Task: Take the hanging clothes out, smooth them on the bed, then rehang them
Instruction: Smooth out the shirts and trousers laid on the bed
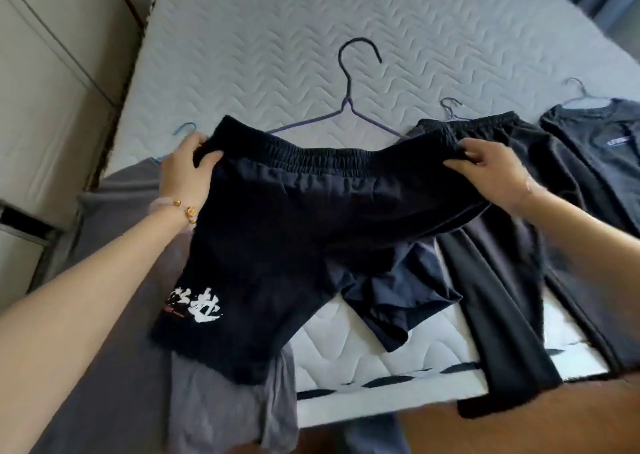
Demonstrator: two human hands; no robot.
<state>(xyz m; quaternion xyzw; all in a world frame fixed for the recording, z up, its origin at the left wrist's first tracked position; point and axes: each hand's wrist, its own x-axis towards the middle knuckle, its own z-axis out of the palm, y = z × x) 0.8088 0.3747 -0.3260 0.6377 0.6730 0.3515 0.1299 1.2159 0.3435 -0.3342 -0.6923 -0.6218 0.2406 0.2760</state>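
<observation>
I hold a pair of black shorts (294, 218) with white lettering on one leg, lifted just above the bed. My left hand (188, 166) grips the left end of the elastic waistband. My right hand (491, 169) grips the right end. The legs hang down toward me, the right one bunched. A purple wire hanger (348, 107) with a dark hook lies bare on the white quilted mattress (277, 38), just beyond the waistband.
A grey garment (114, 280) on a blue hanger (187, 128) lies at the left. Black trousers (502, 280) on a hanger (450, 107) lie at the right, with a dark T-shirt (602, 148) on a hanger beyond. White wardrobe doors (45, 90) stand on the left.
</observation>
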